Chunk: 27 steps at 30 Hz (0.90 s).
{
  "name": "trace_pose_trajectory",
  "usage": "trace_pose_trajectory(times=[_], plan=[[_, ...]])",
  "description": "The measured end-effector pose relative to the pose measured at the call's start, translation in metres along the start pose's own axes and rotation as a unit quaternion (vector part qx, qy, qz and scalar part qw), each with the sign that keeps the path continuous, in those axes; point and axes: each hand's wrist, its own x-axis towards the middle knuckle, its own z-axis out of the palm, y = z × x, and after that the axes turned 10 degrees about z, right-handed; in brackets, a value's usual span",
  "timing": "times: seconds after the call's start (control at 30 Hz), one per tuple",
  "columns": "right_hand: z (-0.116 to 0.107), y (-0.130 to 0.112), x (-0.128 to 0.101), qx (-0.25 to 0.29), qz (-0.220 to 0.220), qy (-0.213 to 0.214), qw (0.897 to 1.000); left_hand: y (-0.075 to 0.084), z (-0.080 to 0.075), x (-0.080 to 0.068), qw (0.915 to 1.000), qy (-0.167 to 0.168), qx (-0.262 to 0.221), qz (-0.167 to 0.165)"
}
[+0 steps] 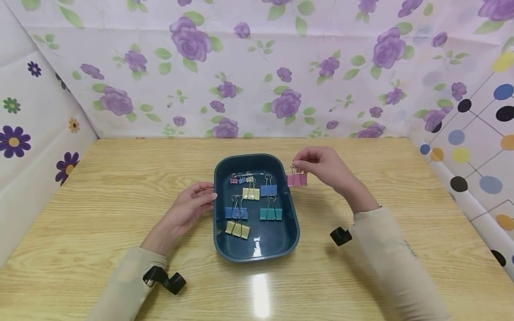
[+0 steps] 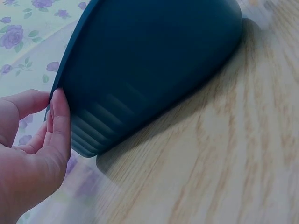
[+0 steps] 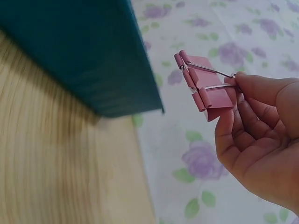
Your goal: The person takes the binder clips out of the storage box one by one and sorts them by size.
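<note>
A dark blue-green plastic tray (image 1: 257,252) lies on the table, with binder clips of several colours inside. My left hand (image 1: 190,209) pinches the tray's left rim; the left wrist view shows the thumb and fingers (image 2: 60,119) at that edge. Beyond the opposite rim, my right hand (image 1: 323,167) holds a pink binder clip (image 1: 297,180) by its wire handles. In the right wrist view the pink clip (image 3: 205,86) hangs apart from the tray wall (image 3: 107,60). Near the tray's middle are a teal clip (image 1: 271,214) and a blue clip (image 1: 236,213).
Gold clips (image 1: 238,229) and a pale yellow clip (image 1: 250,194) lie in the tray, with small clips (image 1: 242,180) towards its far end. The wooden table (image 1: 140,165) ends at a flowered cloth (image 1: 249,80). Black mounts (image 1: 341,236) sit at both wrists.
</note>
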Motion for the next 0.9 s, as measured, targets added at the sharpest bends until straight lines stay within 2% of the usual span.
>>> trace_pose_trajectory(times=[0.57, 0.73, 0.9], plan=[[-0.019, 0.048, 0.018, 0.003, 0.078, -0.004, 0.997, -0.002, -0.002, 0.001, 1.0000, -0.002, -0.008, 0.003], [-0.023, 0.063, 0.024, -0.004, 0.095, -0.007, 0.995, -0.002, -0.001, 0.001, 0.9999, -0.002, -0.013, 0.001], [-0.025, 0.075, 0.027, 0.011, 0.102, -0.008, 0.995, -0.003, -0.001, 0.001, 0.9999, -0.004, -0.012, 0.000]])
